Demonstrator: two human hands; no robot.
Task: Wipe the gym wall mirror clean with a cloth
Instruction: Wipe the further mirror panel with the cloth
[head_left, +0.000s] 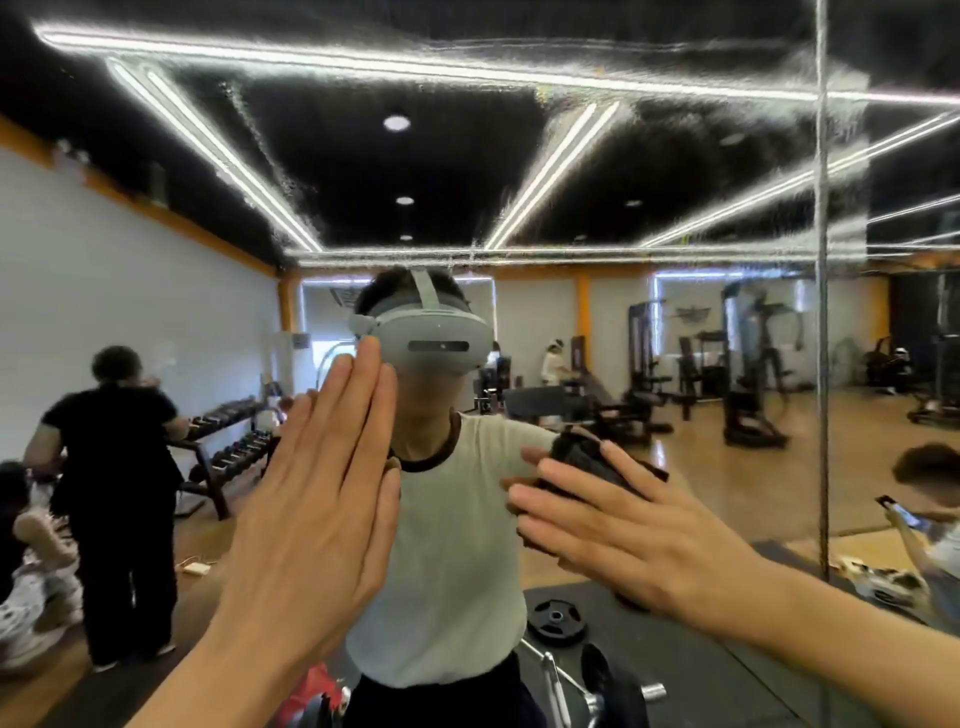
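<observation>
mirror (675, 156) fills the whole view ahead, streaked in a wet-looking band across its upper part, with a vertical seam (822, 312) toward the right.
in the glass a person in a white t-shirt (447, 545) and grey headset (436, 343) faces forward, with gym machines (748, 374) and a dumbbell rack (228, 436) behind. the left hand (322, 483) lies flat against the glass, fingers straight and together, its grip released and holding nothing. the right hand (623, 519) spreads its straight fingers over a dark cloth (587, 457), pressing it to the glass right of centre. a weight plate (557, 621) lies on the floor mat below.
</observation>
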